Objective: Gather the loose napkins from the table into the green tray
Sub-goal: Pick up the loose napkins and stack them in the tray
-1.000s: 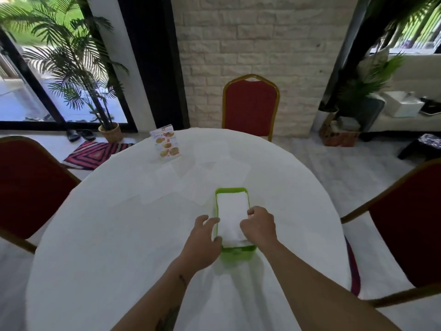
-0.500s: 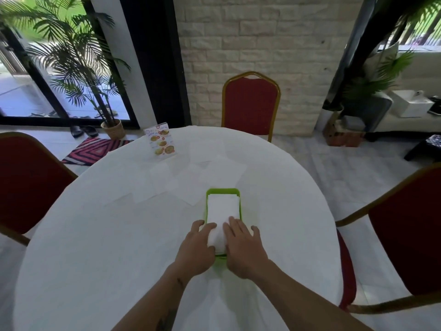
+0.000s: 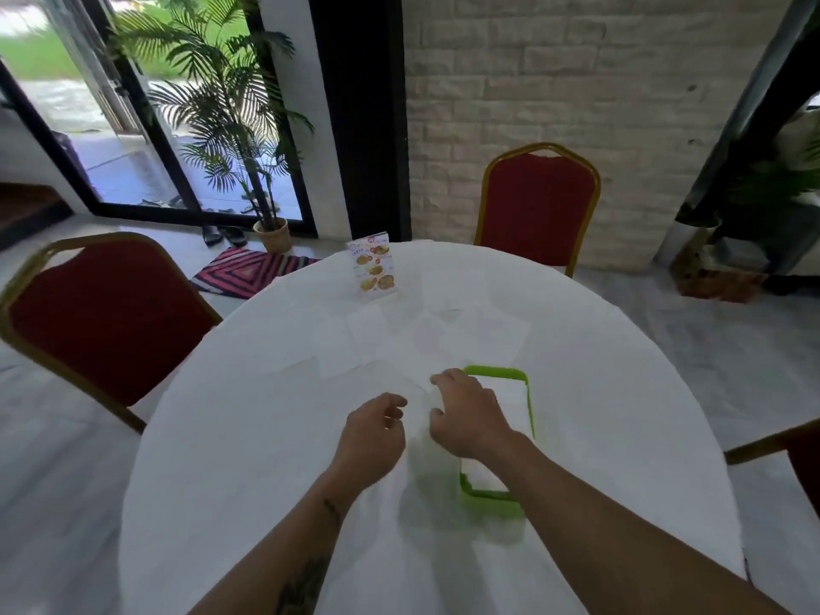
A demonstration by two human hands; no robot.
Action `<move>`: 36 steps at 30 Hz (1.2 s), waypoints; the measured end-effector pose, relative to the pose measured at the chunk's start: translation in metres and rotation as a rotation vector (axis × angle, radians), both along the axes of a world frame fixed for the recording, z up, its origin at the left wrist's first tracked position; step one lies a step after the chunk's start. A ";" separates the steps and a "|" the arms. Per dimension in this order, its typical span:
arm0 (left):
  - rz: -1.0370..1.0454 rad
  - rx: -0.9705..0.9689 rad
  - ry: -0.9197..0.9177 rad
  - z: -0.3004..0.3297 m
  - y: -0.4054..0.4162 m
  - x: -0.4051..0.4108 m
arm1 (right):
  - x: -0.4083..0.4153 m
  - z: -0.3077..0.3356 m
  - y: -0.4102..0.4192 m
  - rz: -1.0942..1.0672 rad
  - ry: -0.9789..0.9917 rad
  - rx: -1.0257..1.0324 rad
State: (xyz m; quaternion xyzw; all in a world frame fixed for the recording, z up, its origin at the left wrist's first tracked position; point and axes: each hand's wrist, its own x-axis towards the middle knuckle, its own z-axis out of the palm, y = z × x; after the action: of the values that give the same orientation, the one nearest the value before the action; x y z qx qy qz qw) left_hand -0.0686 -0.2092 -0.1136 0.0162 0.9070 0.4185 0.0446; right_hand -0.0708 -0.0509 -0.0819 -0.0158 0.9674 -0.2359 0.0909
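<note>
My right grip (image 3: 468, 412) curls loosely over the tray's (image 3: 528, 395) left edge, pinching nothing I can make out; my left (image 3: 372, 430) hangs half-curled, empty. White napkins (image 3: 501, 397) fill the green tray mid-desk (image 3: 248, 459). Loose napkins (image 3: 470, 337) beyond barely show against the cloth.

Menu card (image 3: 372, 267) upright at far edge of bench (image 3: 266, 437): printed food pictures and coloured marks, lettering too small and blurred to read. No other text, label, brand or number legible anywhere in view.
</note>
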 end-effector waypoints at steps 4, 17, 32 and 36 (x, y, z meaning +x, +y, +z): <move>0.083 0.032 -0.034 -0.002 -0.052 -0.023 | -0.024 -0.003 -0.044 0.006 -0.062 -0.011; 0.058 -0.191 -0.051 -0.053 -0.212 -0.153 | -0.106 -0.056 -0.203 -0.027 -0.184 -0.025; -0.164 -0.536 0.001 -0.108 -0.245 -0.119 | -0.090 -0.086 -0.214 -0.087 -0.269 -0.001; -0.129 -0.519 0.035 -0.111 -0.241 -0.079 | -0.066 -0.091 -0.211 -0.097 -0.240 -0.031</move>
State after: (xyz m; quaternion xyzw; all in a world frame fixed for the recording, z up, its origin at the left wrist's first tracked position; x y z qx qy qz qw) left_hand -0.1475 -0.4505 -0.2242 0.0691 0.9817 0.1677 0.0583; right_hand -0.1369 -0.2620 -0.1730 0.0579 0.9455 -0.2551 0.1940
